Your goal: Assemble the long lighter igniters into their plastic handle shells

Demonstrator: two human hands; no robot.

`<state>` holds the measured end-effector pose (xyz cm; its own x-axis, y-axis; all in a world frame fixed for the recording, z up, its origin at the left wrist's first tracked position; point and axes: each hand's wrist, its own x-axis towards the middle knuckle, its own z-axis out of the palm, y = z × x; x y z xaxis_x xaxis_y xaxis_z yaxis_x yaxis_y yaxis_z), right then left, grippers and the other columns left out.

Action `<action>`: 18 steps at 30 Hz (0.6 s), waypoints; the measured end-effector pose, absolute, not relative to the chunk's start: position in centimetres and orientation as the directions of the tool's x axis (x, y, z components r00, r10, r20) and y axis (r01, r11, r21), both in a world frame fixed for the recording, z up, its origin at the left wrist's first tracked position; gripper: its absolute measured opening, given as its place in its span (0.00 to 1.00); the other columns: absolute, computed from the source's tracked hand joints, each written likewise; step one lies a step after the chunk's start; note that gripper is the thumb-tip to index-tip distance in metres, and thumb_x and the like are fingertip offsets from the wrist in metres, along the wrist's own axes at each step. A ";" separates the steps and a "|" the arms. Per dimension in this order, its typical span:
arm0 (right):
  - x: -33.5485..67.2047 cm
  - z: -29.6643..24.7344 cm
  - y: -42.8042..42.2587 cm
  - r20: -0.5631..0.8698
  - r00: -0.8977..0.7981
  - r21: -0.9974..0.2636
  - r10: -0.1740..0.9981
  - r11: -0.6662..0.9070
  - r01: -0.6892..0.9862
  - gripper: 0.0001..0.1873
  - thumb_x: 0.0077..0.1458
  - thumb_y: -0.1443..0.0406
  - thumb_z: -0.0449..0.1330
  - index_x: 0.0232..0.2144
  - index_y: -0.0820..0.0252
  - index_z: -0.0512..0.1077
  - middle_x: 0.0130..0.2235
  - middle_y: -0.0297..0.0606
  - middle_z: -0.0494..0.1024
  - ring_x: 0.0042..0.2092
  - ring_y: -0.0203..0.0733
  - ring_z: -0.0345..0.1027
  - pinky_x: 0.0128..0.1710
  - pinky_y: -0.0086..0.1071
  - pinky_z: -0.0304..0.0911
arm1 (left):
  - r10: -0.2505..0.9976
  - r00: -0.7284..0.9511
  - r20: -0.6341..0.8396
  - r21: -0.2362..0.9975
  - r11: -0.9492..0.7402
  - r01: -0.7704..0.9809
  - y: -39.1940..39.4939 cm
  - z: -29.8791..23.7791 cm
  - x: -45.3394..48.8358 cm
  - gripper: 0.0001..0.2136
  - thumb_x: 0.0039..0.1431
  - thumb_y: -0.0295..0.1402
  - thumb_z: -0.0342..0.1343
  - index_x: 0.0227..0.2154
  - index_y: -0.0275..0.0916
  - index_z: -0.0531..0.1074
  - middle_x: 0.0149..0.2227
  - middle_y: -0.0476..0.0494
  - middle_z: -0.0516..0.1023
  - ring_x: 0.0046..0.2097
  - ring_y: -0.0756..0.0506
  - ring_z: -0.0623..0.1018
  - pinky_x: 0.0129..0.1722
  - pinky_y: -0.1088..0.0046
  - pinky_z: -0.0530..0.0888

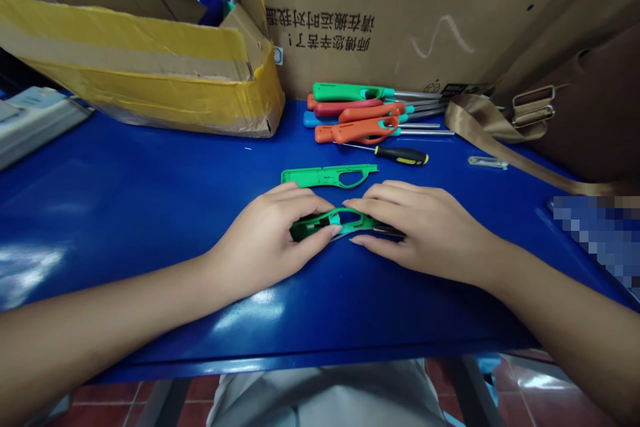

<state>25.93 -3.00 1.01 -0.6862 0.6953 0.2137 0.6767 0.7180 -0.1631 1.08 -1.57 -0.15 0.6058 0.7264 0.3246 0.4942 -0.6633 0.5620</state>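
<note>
Both hands hold an opened green lighter body (354,219) low over the blue table, its inner side showing. My left hand (280,230) grips the wide handle end, thumb on the turquoise trigger part inside. The fingers and thumb of my right hand (425,223) pinch the narrow nozzle end, where a dark metal rod shows. Just beyond the hands lies a loose green half shell (327,175) with a trigger opening, inner side up. Part of the held body is hidden under the fingers.
Several long-nozzle lighters (367,113) lie piled at the back beside a black-and-yellow screwdriver (403,155). A yellow-taped cardboard box (200,97) stands back left. A brown strap (480,121) with metal buckles and a small clip (487,162) are at right. The blue table (150,227) ends near my lap.
</note>
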 end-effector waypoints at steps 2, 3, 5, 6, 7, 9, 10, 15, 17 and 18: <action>26.4 1.3 -2.7 0.207 -0.683 -0.152 0.700 0.713 0.684 0.20 0.65 0.57 0.60 0.56 0.59 0.72 0.49 0.42 0.80 0.50 0.47 0.75 0.44 0.37 0.69 | 0.727 0.598 0.338 0.531 -0.672 0.516 -1.3 -0.3 1.0 0.09 0.66 0.36 0.60 0.43 0.38 0.79 0.39 0.45 0.83 0.41 0.44 0.78 0.46 0.65 0.73; 26.7 1.5 -2.6 0.200 -0.677 -0.148 0.709 0.705 0.694 0.19 0.65 0.58 0.61 0.55 0.58 0.73 0.50 0.41 0.80 0.50 0.47 0.75 0.44 0.36 0.68 | 0.724 0.598 0.343 0.515 -0.678 0.525 -1.2 -0.4 1.0 0.10 0.66 0.36 0.60 0.44 0.37 0.79 0.40 0.43 0.83 0.42 0.43 0.78 0.47 0.64 0.73; 27.3 1.8 -2.4 0.179 -0.660 -0.143 0.730 0.683 0.716 0.16 0.64 0.59 0.61 0.52 0.57 0.74 0.49 0.40 0.80 0.48 0.46 0.76 0.42 0.35 0.68 | 0.717 0.603 0.350 0.481 -0.690 0.541 -0.9 -0.5 0.9 0.12 0.67 0.37 0.59 0.46 0.35 0.79 0.42 0.41 0.82 0.44 0.42 0.78 0.49 0.62 0.73; 27.5 2.0 -2.3 0.161 -0.652 -0.142 0.741 0.671 0.727 0.14 0.64 0.60 0.61 0.50 0.57 0.74 0.48 0.40 0.80 0.46 0.46 0.76 0.40 0.35 0.68 | 0.713 0.607 0.350 0.464 -0.695 0.549 -0.8 -0.5 0.9 0.13 0.67 0.37 0.58 0.48 0.35 0.79 0.42 0.41 0.81 0.45 0.41 0.78 0.49 0.62 0.73; 27.7 2.2 -2.2 0.141 -0.645 -0.144 0.751 0.661 0.737 0.12 0.64 0.61 0.61 0.48 0.57 0.75 0.47 0.39 0.81 0.44 0.45 0.77 0.38 0.34 0.67 | 0.711 0.612 0.348 0.450 -0.699 0.556 -0.7 -0.6 0.8 0.13 0.68 0.37 0.58 0.49 0.36 0.79 0.43 0.41 0.81 0.45 0.41 0.78 0.49 0.62 0.73; 27.9 2.5 -2.1 0.108 -0.643 -0.150 0.758 0.652 0.743 0.08 0.65 0.62 0.61 0.44 0.57 0.76 0.43 0.38 0.82 0.41 0.43 0.77 0.37 0.34 0.67 | 0.698 0.627 0.346 0.422 -0.712 0.560 -0.5 -0.6 0.7 0.14 0.69 0.38 0.57 0.51 0.37 0.78 0.42 0.41 0.80 0.46 0.42 0.78 0.49 0.62 0.74; 28.0 2.6 -2.1 0.101 -0.645 -0.149 0.757 0.653 0.743 0.07 0.65 0.63 0.60 0.42 0.57 0.76 0.42 0.37 0.82 0.40 0.43 0.77 0.37 0.34 0.67 | 0.692 0.638 0.339 0.409 -0.719 0.562 -0.4 -0.7 0.7 0.14 0.69 0.39 0.56 0.52 0.38 0.78 0.42 0.41 0.79 0.46 0.42 0.78 0.49 0.62 0.74; 28.0 2.8 -1.9 0.139 -0.689 -0.142 0.712 0.703 0.697 0.10 0.68 0.64 0.57 0.41 0.57 0.79 0.42 0.39 0.83 0.42 0.43 0.78 0.41 0.34 0.68 | 0.682 0.666 0.302 0.370 -0.728 0.577 0.0 -1.0 0.4 0.18 0.70 0.42 0.53 0.55 0.39 0.77 0.43 0.40 0.77 0.45 0.41 0.76 0.48 0.60 0.74; 28.0 2.6 -1.9 0.160 -0.698 -0.156 0.698 0.716 0.680 0.11 0.68 0.65 0.57 0.41 0.57 0.80 0.42 0.39 0.83 0.42 0.42 0.78 0.42 0.33 0.69 | 0.680 0.670 0.299 0.373 -0.729 0.573 0.1 -1.1 0.4 0.18 0.71 0.42 0.53 0.56 0.39 0.77 0.43 0.39 0.76 0.46 0.41 0.76 0.49 0.60 0.74; 28.1 2.5 -1.9 0.166 -0.700 -0.167 0.695 0.719 0.674 0.11 0.68 0.65 0.57 0.41 0.57 0.80 0.42 0.39 0.83 0.42 0.42 0.78 0.43 0.33 0.69 | 0.678 0.671 0.301 0.377 -0.731 0.569 0.1 -1.1 0.4 0.18 0.71 0.41 0.53 0.56 0.39 0.77 0.43 0.39 0.76 0.46 0.41 0.76 0.49 0.60 0.75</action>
